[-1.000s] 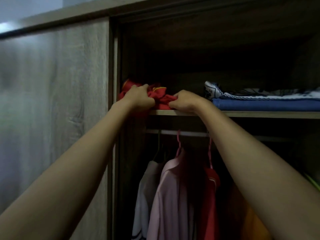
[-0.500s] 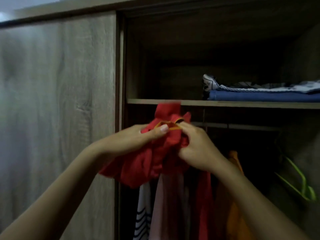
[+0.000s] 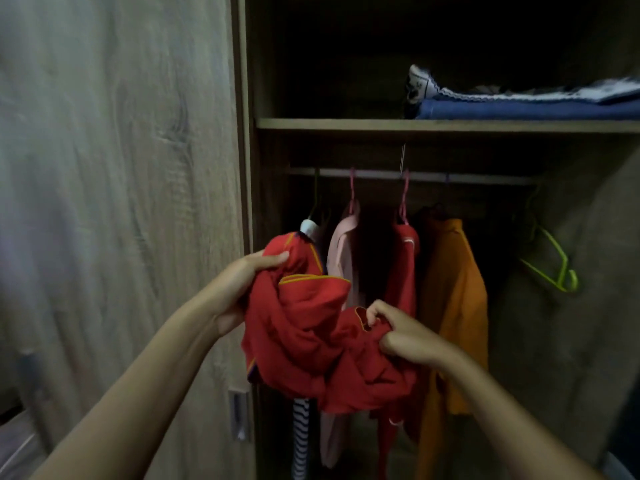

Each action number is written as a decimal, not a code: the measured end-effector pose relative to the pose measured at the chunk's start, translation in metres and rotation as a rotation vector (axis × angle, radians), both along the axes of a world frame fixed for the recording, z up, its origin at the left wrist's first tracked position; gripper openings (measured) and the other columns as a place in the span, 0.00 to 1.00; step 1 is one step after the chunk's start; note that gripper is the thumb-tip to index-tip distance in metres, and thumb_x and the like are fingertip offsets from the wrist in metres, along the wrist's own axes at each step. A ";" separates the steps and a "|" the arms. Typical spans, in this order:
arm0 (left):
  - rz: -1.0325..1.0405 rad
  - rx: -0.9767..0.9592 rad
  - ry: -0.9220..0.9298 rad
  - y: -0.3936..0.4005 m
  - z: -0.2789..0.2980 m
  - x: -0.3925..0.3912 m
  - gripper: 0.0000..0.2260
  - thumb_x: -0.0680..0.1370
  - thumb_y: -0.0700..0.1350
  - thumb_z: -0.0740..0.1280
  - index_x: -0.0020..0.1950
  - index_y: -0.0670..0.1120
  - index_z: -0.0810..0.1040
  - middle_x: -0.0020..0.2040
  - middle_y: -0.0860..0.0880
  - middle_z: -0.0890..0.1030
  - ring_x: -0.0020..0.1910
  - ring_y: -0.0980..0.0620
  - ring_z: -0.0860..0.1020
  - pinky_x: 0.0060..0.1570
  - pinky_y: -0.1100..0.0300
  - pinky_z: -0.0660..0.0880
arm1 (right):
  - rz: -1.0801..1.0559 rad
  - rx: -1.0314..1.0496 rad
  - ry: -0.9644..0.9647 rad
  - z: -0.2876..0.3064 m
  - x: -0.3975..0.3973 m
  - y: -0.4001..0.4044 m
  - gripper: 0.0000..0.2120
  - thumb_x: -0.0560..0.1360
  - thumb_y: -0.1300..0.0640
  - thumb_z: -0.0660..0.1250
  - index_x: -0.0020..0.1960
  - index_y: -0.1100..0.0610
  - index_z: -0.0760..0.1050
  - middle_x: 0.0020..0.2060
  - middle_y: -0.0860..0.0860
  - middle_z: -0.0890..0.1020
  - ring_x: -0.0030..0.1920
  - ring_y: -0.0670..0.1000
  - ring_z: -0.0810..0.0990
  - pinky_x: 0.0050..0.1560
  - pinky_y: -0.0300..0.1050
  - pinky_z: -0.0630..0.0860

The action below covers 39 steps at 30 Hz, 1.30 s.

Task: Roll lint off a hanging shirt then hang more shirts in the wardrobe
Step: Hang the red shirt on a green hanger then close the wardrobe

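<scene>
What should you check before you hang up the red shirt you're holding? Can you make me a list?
1. Both hands have the shirt: ok. The left hand and right hand both grip the red shirt.
2. Shirt straightened out: not ok, it is bunched up.
3. Collar found: ok, its yellow-trimmed edge faces up.
4. Free hanger nearby: ok, an empty green hanger hangs at the right.
5. Hanger in the shirt: not ok, not yet.
6. Room on the rail: ok, a gap shows between the orange shirt and the green hanger.
</scene>
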<state>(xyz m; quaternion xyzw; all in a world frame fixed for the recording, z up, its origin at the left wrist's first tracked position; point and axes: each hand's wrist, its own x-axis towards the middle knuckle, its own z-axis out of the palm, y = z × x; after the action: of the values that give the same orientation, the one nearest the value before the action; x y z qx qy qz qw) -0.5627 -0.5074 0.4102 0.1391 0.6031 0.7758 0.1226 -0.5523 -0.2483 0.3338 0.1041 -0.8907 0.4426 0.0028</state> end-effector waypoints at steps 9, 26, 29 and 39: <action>0.030 0.062 0.068 0.031 -0.017 0.014 0.11 0.82 0.49 0.57 0.59 0.49 0.77 0.46 0.48 0.86 0.43 0.55 0.84 0.42 0.61 0.81 | 0.148 -0.183 -0.055 -0.004 0.036 -0.017 0.25 0.66 0.50 0.69 0.63 0.42 0.71 0.60 0.47 0.77 0.52 0.39 0.78 0.54 0.35 0.72; 0.184 -0.396 0.526 0.021 0.001 0.035 0.13 0.81 0.47 0.60 0.55 0.43 0.82 0.50 0.39 0.84 0.45 0.51 0.82 0.49 0.57 0.78 | 0.139 -0.547 -0.018 0.016 0.039 -0.037 0.23 0.68 0.59 0.73 0.62 0.53 0.75 0.55 0.52 0.83 0.54 0.50 0.82 0.58 0.43 0.76; 0.239 -0.383 0.534 0.022 0.002 0.037 0.12 0.81 0.49 0.62 0.56 0.47 0.82 0.50 0.41 0.85 0.51 0.48 0.83 0.56 0.50 0.77 | -0.189 -0.312 0.442 0.020 0.039 -0.051 0.13 0.70 0.57 0.75 0.50 0.52 0.74 0.40 0.44 0.79 0.38 0.39 0.76 0.42 0.32 0.73; 0.444 -0.434 0.509 0.036 0.002 0.032 0.14 0.77 0.35 0.63 0.55 0.53 0.68 0.37 0.50 0.77 0.32 0.53 0.76 0.32 0.55 0.75 | -0.223 -0.195 0.614 0.005 0.054 -0.090 0.12 0.72 0.56 0.72 0.36 0.56 0.70 0.25 0.46 0.71 0.25 0.42 0.66 0.29 0.36 0.65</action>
<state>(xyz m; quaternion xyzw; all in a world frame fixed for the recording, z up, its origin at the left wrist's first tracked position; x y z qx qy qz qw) -0.5308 -0.4718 0.4124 0.1639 0.7796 0.5787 -0.1746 -0.4980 -0.3382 0.3391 0.1337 -0.8078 0.4705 0.3290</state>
